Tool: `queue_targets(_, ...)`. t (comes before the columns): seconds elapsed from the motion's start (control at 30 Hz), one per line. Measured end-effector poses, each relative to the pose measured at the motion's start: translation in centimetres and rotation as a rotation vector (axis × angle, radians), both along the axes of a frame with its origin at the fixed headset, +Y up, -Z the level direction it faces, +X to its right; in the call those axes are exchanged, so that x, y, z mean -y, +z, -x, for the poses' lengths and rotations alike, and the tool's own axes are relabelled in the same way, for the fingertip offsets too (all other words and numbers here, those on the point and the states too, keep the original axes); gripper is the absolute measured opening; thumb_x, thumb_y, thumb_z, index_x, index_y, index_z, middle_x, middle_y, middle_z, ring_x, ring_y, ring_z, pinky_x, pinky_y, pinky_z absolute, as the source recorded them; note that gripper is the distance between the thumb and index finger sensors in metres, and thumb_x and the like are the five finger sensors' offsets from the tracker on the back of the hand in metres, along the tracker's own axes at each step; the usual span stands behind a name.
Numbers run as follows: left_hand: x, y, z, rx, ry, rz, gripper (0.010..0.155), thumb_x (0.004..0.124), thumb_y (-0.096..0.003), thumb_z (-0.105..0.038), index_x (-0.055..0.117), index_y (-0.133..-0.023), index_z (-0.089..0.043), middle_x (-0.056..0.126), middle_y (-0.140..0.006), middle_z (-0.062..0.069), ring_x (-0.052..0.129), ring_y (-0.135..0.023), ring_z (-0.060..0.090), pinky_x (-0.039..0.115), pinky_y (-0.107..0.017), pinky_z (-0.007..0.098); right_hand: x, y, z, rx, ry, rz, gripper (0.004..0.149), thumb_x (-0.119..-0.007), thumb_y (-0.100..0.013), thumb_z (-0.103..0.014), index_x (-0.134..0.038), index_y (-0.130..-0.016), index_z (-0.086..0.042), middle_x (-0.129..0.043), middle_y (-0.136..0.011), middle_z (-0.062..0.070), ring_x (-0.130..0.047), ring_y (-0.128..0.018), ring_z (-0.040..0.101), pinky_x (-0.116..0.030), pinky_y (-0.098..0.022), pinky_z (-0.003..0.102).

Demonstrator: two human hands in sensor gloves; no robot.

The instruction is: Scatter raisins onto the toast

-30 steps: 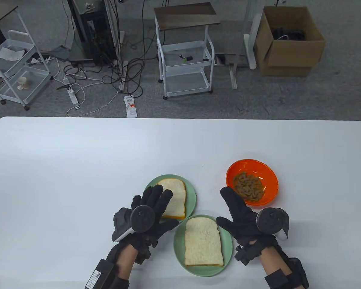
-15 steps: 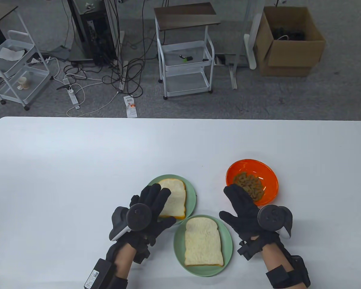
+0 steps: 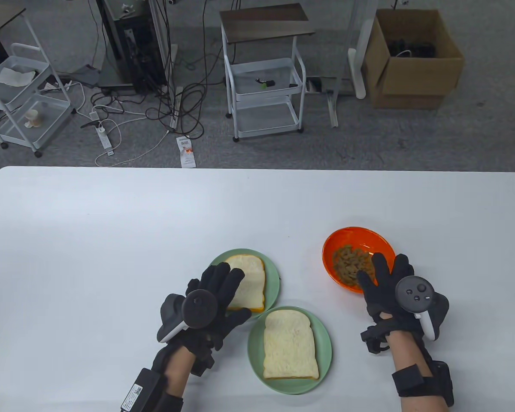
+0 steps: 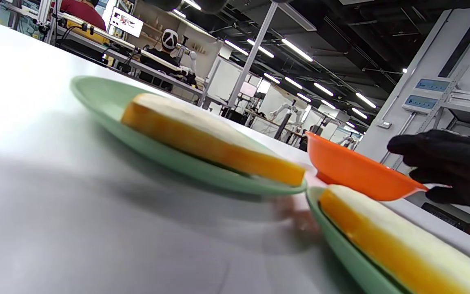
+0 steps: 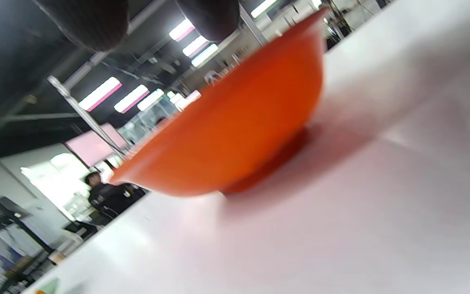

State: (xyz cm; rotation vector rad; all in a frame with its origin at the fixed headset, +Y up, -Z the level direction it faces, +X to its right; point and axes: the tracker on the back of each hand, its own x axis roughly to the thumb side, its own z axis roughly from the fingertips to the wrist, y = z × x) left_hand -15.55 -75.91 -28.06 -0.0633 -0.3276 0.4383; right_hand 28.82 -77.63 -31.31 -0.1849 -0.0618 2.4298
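An orange bowl (image 3: pixel 347 236) with brownish raisins (image 3: pixel 349 262) stands on the white table at the right. Two green plates each carry a slice of toast: the far slice (image 3: pixel 249 274) and the near slice (image 3: pixel 289 343). My right hand (image 3: pixel 384 279) is spread open, fingers over the bowl's near rim, holding nothing. My left hand (image 3: pixel 221 292) is open, fingers over the far plate's (image 3: pixel 272 279) left side and part of the far slice. In the left wrist view both slices (image 4: pixel 214 141) and the bowl (image 4: pixel 353 171) show edge-on. The right wrist view shows the bowl's outer wall (image 5: pixel 239 134).
The near green plate (image 3: pixel 257 347) lies between my hands near the table's front edge. The white table (image 3: pixel 111 240) stretches bare to the left and back. Carts, cables and a cardboard box (image 3: pixel 412 60) stand on the floor beyond the far edge.
My right hand has moved right and forward, turning palm-down, from beside the bowl to over its near rim. My left hand has barely moved.
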Motion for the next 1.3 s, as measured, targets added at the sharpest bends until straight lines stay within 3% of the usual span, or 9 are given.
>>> queue_targets(0.17,0.0,0.1,-0.1,-0.003,0.002,-0.006,0.092,0.049,-0.0344,-0.087,0.030,-0.115,-0.046,0.030,-0.127,-0.002,0.037,-0.120,0.034,0.041,-0.081,0.070,0.9,-0.5,-0.3,0.038,-0.044,0.063,0.072,-0.072,-0.056,-0.054,-0.056,-0.112,-0.013,-0.017,-0.113,0.034,-0.025,-0.094,0.067,-0.034,-0.060,0.074)
queue_targets(0.43,0.1,0.1,-0.2,-0.004,-0.002,-0.002,0.091,0.050,-0.0349,-0.086,0.031,-0.115,-0.046,0.031,-0.126,-0.002,0.038,-0.120,0.034,0.042,-0.081,0.070,2.3,-0.8,-1.1,0.152,-0.017,0.126,0.071,-0.077,-0.054,-0.050,-0.060,-0.110,-0.010,-0.048,-0.107,0.042,-0.052,-0.084,0.065,-0.053,-0.060,0.065)
queue_targets(0.5,0.0,0.1,-0.2,-0.010,-0.004,-0.006,0.090,0.050,-0.0358,-0.085,0.031,-0.115,-0.046,0.031,-0.126,-0.002,0.038,-0.120,0.033,0.042,-0.081,0.069,2.3,-0.9,-1.0,0.146,-0.005,0.120,0.068,-0.076,-0.054,-0.046,-0.060,-0.109,-0.009,-0.066,-0.099,0.038,-0.067,-0.073,0.060,-0.065,-0.054,0.057)
queue_targets(0.6,0.1,0.1,-0.3,-0.012,-0.001,-0.004,0.088,0.050,-0.0373,-0.084,0.032,-0.115,-0.046,0.032,-0.126,-0.002,0.038,-0.120,0.033,0.043,-0.081,0.069,2.6,-1.0,-1.3,0.184,-0.115,0.132,0.067,-0.078,-0.052,-0.039,-0.057,-0.109,-0.008,-0.081,-0.087,0.033,-0.096,-0.044,0.039,-0.086,-0.029,0.040)
queue_targets(0.67,0.0,0.2,-0.5,-0.013,-0.001,-0.011,0.087,0.052,-0.0382,-0.082,0.033,-0.114,-0.045,0.033,-0.126,-0.002,0.039,-0.119,0.033,0.043,-0.081,0.069,2.9,-0.8,-1.5,0.196,-0.248,0.161,0.067,-0.078,-0.053,-0.032,-0.050,-0.110,-0.011,-0.081,-0.087,0.033,-0.102,-0.037,0.032,-0.092,-0.023,0.033)
queue_targets(0.8,-0.7,0.7,-1.5,-0.028,-0.036,-0.059,0.083,0.057,-0.0409,-0.079,0.038,-0.114,-0.045,0.037,-0.125,-0.002,0.044,-0.118,0.032,0.047,-0.081,0.067,3.3,-0.3,-1.5,0.317,-0.454,0.076,0.061,-0.081,-0.047,-0.015,-0.065,-0.106,-0.014,-0.081,-0.086,0.039,-0.108,-0.022,0.028,-0.097,-0.010,0.025)
queue_targets(1.07,-5.6,3.1,-8.6,-0.125,-0.232,-0.359,0.075,0.074,-0.0429,-0.073,0.060,-0.109,-0.041,0.073,-0.112,-0.003,0.091,-0.089,0.023,0.081,-0.067,0.043,-0.3,1.2,4.1,0.091,-0.442,-0.088,0.062,-0.082,-0.046,-0.013,-0.064,-0.105,-0.015,-0.075,-0.091,0.038,-0.107,-0.019,0.031,-0.097,-0.008,0.026)
queue_targets(1.17,-7.2,2.9,-12.1,-0.139,-0.340,-0.363,0.079,0.076,-0.0417,-0.075,0.060,-0.110,-0.039,0.074,-0.112,-0.001,0.096,-0.082,0.021,0.086,-0.061,0.039,-1.3,2.4,6.3,0.017,-0.440,-0.084,0.063,-0.081,-0.046,-0.013,-0.062,-0.106,-0.016,-0.072,-0.093,0.038,-0.107,-0.019,0.031,-0.097,-0.008,0.026)
queue_targets(1.3,-7.8,1.9,-15.4,-0.145,-0.393,-0.228,0.086,0.078,-0.0404,-0.077,0.056,-0.113,-0.036,0.069,-0.116,0.004,0.098,-0.080,0.023,0.087,-0.060,0.039,-1.7,3.8,8.2,-0.050,-0.379,-0.111,0.064,-0.081,-0.046,-0.013,-0.061,-0.106,-0.015,-0.071,-0.093,0.039,-0.107,-0.020,0.031,-0.097,-0.009,0.026)
